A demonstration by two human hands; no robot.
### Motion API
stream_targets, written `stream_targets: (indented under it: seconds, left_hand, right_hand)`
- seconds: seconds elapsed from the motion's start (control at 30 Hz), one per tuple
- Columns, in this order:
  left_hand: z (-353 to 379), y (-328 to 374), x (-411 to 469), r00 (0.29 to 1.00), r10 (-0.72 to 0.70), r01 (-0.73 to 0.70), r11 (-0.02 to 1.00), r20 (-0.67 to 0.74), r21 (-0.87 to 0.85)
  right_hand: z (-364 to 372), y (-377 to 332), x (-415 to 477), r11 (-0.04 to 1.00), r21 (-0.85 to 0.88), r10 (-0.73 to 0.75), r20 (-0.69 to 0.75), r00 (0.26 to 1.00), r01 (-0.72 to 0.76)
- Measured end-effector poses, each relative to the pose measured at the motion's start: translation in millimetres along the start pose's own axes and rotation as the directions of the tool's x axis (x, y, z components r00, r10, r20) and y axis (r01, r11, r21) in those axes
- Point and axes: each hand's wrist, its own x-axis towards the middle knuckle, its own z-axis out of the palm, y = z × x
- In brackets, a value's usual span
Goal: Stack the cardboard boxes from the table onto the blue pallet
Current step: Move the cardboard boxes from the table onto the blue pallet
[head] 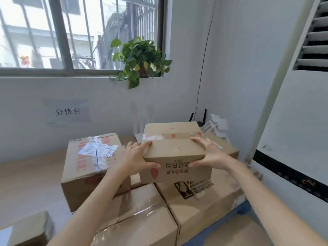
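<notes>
A small taped cardboard box sits between my two hands, on top of a larger box with black fragile symbols. My left hand grips its left side, thumb on the front face. My right hand grips its right side. A box with red print and a white label stands to the left. Another taped box lies in front, below my left forearm. A strip of the blue pallet shows under the stack at the right.
A wooden table runs along the left wall under a paper sign. One more box shows at the bottom left. A tall white air conditioner stands at the right. A potted plant sits on the windowsill.
</notes>
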Motion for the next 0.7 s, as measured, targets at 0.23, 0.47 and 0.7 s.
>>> stream_targets:
  seconds: [0.23,0.47,0.7]
  left_hand:
    - [10.1,-4.5,22.0,0.975,-0.219,0.222,0.969,-0.035,0.114]
    - [22.9,-8.7,27.5,0.938,-0.345,0.343,0.916,-0.030,0.205]
    - [42.5,-16.1,28.7,0.914,-0.401,0.397,0.863,-0.053,0.312]
  right_hand:
    - [19.0,35.1,99.8,0.975,0.044,-0.220,0.130,0.967,0.216]
    - [51.5,54.4,147.8,0.938,0.185,-0.328,0.202,0.923,0.293]
    - [76.5,70.2,169.7,0.908,0.245,-0.390,0.194,0.900,0.341]
